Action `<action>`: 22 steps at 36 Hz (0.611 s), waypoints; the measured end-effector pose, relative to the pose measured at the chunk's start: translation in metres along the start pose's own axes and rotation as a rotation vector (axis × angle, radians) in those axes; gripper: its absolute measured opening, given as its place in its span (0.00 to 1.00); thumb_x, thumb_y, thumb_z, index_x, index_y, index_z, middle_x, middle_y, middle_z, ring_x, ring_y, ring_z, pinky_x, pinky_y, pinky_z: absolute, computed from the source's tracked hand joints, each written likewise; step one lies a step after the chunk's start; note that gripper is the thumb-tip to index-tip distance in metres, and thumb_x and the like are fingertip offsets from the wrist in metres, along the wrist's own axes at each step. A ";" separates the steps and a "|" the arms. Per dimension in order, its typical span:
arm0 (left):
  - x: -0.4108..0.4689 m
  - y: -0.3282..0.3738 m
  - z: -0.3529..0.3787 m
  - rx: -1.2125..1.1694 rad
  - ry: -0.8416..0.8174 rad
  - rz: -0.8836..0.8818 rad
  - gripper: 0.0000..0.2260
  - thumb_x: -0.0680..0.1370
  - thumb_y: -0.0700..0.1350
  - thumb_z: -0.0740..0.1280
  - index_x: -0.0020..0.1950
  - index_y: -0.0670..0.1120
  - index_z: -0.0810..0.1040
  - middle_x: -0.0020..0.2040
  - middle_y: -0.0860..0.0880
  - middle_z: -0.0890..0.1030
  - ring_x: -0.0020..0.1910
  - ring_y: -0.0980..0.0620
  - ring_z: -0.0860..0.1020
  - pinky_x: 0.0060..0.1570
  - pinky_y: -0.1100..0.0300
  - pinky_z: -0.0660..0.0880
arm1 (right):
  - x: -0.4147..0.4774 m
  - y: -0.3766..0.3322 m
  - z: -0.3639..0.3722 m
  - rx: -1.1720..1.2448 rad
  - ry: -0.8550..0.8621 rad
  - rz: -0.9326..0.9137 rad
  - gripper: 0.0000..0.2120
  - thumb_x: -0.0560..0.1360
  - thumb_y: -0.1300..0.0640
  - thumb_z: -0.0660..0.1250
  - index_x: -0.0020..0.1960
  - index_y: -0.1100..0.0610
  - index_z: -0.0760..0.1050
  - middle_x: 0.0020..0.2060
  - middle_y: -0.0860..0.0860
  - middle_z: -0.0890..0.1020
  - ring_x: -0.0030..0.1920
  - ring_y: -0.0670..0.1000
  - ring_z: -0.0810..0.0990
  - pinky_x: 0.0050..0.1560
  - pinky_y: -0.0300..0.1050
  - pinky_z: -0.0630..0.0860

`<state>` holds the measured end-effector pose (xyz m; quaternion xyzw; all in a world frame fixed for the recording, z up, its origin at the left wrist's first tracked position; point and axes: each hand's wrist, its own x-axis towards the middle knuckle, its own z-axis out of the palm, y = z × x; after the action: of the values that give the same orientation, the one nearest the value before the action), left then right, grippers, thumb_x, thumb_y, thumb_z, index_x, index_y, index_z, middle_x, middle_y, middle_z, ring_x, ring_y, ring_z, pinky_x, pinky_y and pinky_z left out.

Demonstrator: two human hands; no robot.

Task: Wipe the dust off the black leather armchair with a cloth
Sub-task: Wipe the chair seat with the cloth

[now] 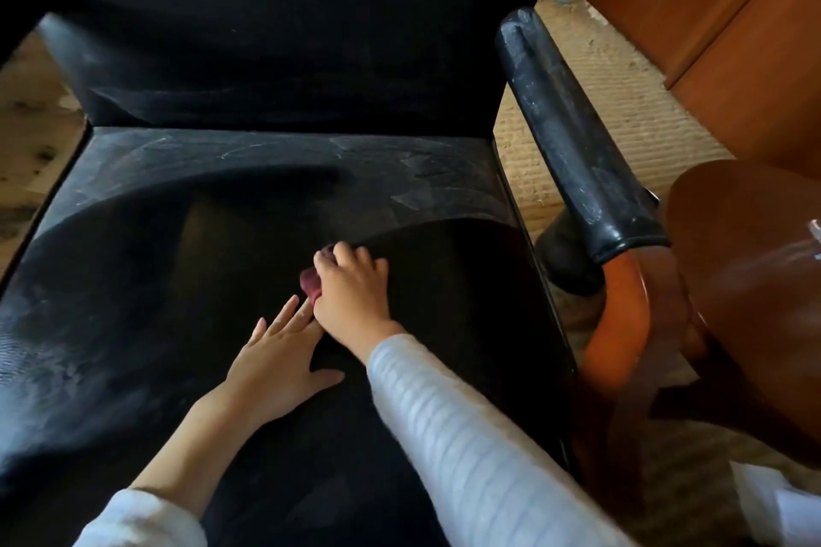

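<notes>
The black leather armchair (275,173) fills the view, its seat streaked with grey dust toward the back and the left. My right hand (351,293) grips a small dark red cloth (310,280) and presses it on the middle of the seat. Only a bit of the cloth shows past the fingers. My left hand (277,353) lies flat on the seat just below and left of it, fingers straight and touching the right hand's edge.
The padded black right armrest (577,138) on a wooden frame (617,324) rises at the right. A polished wooden piece of furniture (751,262) stands beside it, with a woven rug (622,102) behind. Wooden cabinets (711,4) are at the upper right.
</notes>
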<state>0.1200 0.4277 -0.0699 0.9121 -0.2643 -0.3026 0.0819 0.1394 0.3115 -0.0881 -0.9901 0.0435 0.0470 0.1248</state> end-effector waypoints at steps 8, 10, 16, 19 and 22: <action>0.003 0.001 -0.020 0.042 0.096 -0.059 0.36 0.78 0.58 0.63 0.78 0.53 0.46 0.78 0.53 0.47 0.77 0.50 0.50 0.71 0.51 0.60 | 0.011 0.115 -0.043 0.167 0.350 0.230 0.20 0.72 0.59 0.65 0.64 0.53 0.74 0.57 0.56 0.79 0.58 0.61 0.75 0.56 0.54 0.72; 0.008 0.000 -0.023 0.083 0.112 -0.091 0.39 0.77 0.60 0.63 0.78 0.51 0.43 0.78 0.51 0.43 0.77 0.48 0.47 0.73 0.49 0.54 | 0.014 0.147 -0.052 0.188 0.423 0.367 0.18 0.73 0.61 0.65 0.63 0.57 0.75 0.56 0.59 0.79 0.58 0.62 0.75 0.57 0.54 0.72; 0.023 -0.013 -0.026 0.051 0.021 -0.132 0.47 0.73 0.65 0.65 0.77 0.48 0.37 0.77 0.50 0.34 0.77 0.49 0.38 0.74 0.45 0.45 | 0.006 0.100 -0.038 0.181 0.227 -0.218 0.24 0.68 0.71 0.60 0.63 0.61 0.77 0.52 0.58 0.80 0.53 0.62 0.77 0.57 0.49 0.72; 0.024 -0.016 -0.024 0.046 0.014 -0.118 0.46 0.74 0.65 0.64 0.78 0.49 0.38 0.77 0.50 0.34 0.77 0.49 0.38 0.74 0.46 0.45 | 0.009 0.062 -0.019 0.041 0.197 -0.472 0.22 0.70 0.63 0.51 0.53 0.64 0.81 0.43 0.59 0.80 0.43 0.61 0.79 0.42 0.50 0.79; 0.024 -0.018 -0.023 0.061 0.013 -0.102 0.45 0.74 0.65 0.63 0.78 0.49 0.38 0.78 0.50 0.36 0.77 0.49 0.39 0.74 0.46 0.45 | 0.029 0.050 -0.005 -0.003 0.236 -0.428 0.23 0.71 0.62 0.47 0.47 0.66 0.80 0.40 0.59 0.79 0.41 0.62 0.78 0.36 0.53 0.78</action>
<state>0.1577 0.4297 -0.0697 0.9284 -0.2260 -0.2923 0.0399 0.1637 0.2600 -0.0986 -0.9756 -0.1529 -0.0962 0.1245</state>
